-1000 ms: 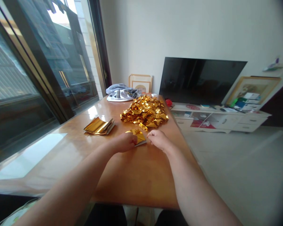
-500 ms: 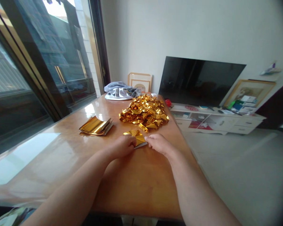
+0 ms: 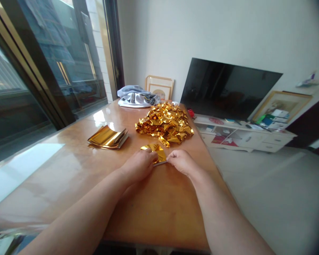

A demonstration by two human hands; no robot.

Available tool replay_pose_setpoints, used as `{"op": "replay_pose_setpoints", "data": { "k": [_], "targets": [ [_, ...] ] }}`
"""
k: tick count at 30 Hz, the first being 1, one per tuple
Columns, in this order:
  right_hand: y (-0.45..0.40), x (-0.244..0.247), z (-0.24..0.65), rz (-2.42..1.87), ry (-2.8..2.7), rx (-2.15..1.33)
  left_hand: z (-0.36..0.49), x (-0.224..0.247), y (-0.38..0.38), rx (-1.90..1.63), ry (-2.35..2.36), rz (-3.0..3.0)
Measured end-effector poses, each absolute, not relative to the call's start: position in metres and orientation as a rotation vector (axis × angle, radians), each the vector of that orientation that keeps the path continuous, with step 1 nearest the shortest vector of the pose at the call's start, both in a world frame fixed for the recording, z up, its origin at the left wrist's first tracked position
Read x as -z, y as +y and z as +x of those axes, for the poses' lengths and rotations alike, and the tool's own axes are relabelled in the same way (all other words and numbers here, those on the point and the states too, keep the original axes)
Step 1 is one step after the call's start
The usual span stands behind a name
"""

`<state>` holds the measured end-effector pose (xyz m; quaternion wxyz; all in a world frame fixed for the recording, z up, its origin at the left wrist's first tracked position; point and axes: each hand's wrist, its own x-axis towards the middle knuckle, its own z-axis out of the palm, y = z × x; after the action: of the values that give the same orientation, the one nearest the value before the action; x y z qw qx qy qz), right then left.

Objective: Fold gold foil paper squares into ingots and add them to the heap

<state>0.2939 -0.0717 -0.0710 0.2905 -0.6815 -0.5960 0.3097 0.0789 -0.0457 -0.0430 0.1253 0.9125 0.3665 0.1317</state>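
Observation:
A sheet of gold foil paper (image 3: 159, 151) lies on the wooden table (image 3: 159, 209), a pale strip showing along its near edge. My left hand (image 3: 146, 161) rests on the sheet's left side with its fingers curled onto it. At the near right corner, my right hand (image 3: 179, 159) pinches the edge of the same sheet. Just beyond my hands is a heap of folded gold foil pieces (image 3: 166, 124). To the left lies a stack of gold foil paper (image 3: 107, 137), its sheets slightly bowed.
Grey-blue cloth (image 3: 138, 96) is bundled at the table's far end, near leaning picture frames (image 3: 159, 86). A large television (image 3: 228, 90) stands on a white cabinet (image 3: 251, 140) beyond the table's right edge. A glass sliding door (image 3: 66, 67) is on the left.
The camera view has shifted slightly. My left hand lies flatter across the sheet's near left part, and my right hand stays pinched at its near right corner.

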Motion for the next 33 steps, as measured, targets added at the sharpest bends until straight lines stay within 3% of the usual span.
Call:
{"op": "replay_pose_setpoints", "data": {
  "k": [33],
  "targets": [
    [-0.082, 0.052, 0.283, -2.064, -1.705, -0.569, 0.081, 0.050, -0.047, -0.347, 0.897, 2.928]
  ]
}}
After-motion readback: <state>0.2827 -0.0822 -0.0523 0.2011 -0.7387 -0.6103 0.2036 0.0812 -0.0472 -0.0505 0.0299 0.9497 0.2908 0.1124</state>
